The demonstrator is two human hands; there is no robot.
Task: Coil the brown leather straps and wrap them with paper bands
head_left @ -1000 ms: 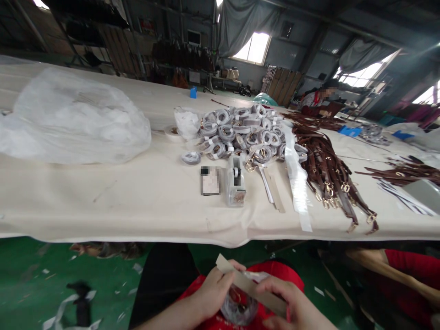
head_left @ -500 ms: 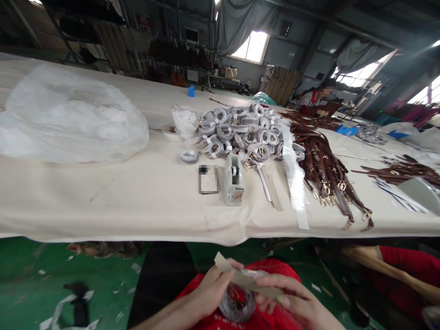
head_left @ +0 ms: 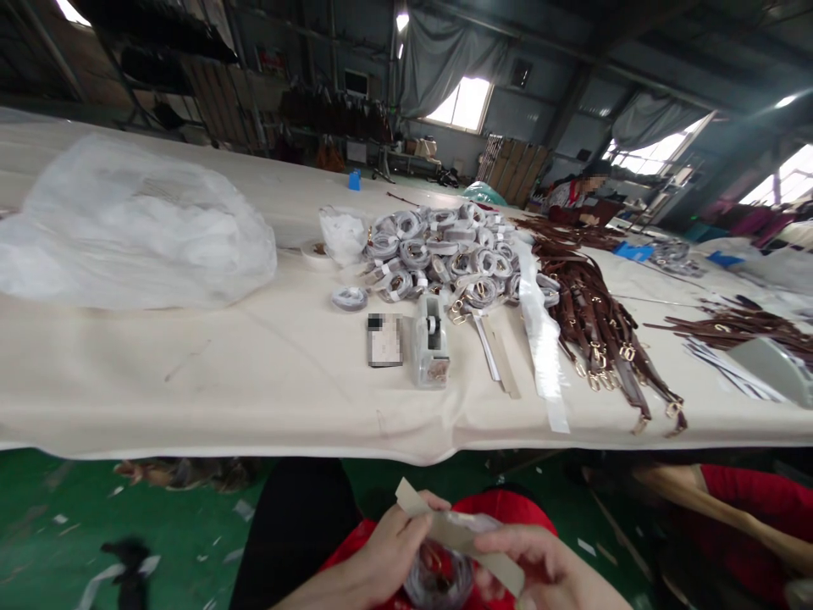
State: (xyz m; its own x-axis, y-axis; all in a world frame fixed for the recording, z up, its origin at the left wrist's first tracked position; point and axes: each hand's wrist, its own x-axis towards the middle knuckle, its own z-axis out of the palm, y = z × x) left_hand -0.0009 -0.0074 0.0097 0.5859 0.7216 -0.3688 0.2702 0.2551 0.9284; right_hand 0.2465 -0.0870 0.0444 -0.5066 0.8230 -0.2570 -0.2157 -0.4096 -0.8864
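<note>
Head view: flat beige strip [head_left: 452,535] crosses round, glossy coil [head_left: 420,586].

**Wide open on the left, traffic jam on the right**

So the cream cloth-covered table [head_left: 267,377] has a broad free patch front-left, short of the big puffy translucent plastic bag [head_left: 146,233]. Dead ahead, the boxy pale grey tape dispenser [head_left: 432,343] stands in front of the heap of plastic-wrapped coiled straps [head_left: 438,246]. Squeezing by on its right means passing over thin white and tan strips. Farther right, brown leather straps with gold buckles [head_left: 590,322] hog the space. Down low, a flat tan strip [head_left: 452,532] bars the gap between left hand [head_left: 403,534] and right hand [head_left: 530,555].
</note>
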